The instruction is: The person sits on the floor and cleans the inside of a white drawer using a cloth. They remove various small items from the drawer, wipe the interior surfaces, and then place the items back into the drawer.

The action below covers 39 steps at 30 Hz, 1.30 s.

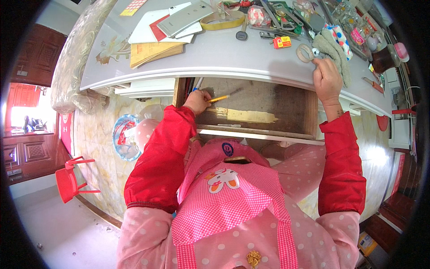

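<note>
Over the left part of a pulled-out wooden drawer (295, 114), my left hand (198, 102) grips a thin yellow-handled tool (219, 99) whose dark tip points right; its exact kind is unclear. Blue-and-white and dark pen-like items (198, 83) lie beside it at the drawer's left side. On the drawer floor are a torn yellowish strip (252, 116) and a small pale stick (229, 125). My right hand (326, 75) is at the table's front edge, its fingertips touching or very near a roll of beige tape (304, 53); whether they grip it is hidden. A grey-green cloth (332, 53) lies just behind that hand.
The grey tabletop (235, 60) carries a silver phone (184, 18), brown envelopes (154, 52), a yellow tape roll (223, 22), a key (241, 35), a small red-yellow box (282, 42) and cluttered tools. A blue-rimmed basket (126, 138) and red stool (74, 178) stand at left.
</note>
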### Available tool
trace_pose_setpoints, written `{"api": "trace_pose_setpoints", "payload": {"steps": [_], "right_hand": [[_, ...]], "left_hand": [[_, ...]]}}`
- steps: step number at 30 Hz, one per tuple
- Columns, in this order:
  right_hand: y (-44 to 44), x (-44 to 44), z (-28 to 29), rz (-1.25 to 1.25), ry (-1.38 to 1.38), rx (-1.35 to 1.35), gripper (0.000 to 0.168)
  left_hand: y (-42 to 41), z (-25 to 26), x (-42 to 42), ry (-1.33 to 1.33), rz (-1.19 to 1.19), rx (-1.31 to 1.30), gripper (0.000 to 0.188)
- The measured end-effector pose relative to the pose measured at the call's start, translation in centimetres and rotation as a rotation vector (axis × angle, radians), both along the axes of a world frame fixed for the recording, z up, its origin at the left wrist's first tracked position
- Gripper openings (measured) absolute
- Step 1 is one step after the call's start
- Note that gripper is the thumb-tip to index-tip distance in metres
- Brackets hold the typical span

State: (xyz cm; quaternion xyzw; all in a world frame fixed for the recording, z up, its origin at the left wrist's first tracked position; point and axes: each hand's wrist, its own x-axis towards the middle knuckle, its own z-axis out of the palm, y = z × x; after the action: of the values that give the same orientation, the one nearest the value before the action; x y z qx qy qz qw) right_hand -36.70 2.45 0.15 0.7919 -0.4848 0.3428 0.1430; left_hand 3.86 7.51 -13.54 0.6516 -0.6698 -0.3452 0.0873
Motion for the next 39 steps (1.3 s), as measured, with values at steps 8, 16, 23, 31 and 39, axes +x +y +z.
{"api": "trace_pose_setpoints", "payload": {"steps": [8,16,23,31,39], "right_hand": [[0.0,0.1,0.0,0.004,-0.011,-0.002,0.014],[0.0,-0.2,-0.2,-0.027,-0.009,-0.008,0.015],[-0.3,0.0,-0.2,0.005,-0.015,-0.004,0.016],[0.2,0.3,-0.2,-0.011,-0.019,-0.007,0.016],[0.2,0.1,0.2,-0.006,0.002,-0.035,0.016]], "left_hand": [[1.5,13.4,0.7,0.545,-0.393,0.034,0.017],[-8.2,21.4,-1.1,0.534,0.119,-0.047,0.018],[-10.3,21.6,-3.5,0.427,0.242,-0.318,0.036],[0.5,15.4,1.7,0.426,-0.170,0.262,0.036],[-1.8,0.8,-0.4,-0.576,0.008,-0.254,0.043]]}}
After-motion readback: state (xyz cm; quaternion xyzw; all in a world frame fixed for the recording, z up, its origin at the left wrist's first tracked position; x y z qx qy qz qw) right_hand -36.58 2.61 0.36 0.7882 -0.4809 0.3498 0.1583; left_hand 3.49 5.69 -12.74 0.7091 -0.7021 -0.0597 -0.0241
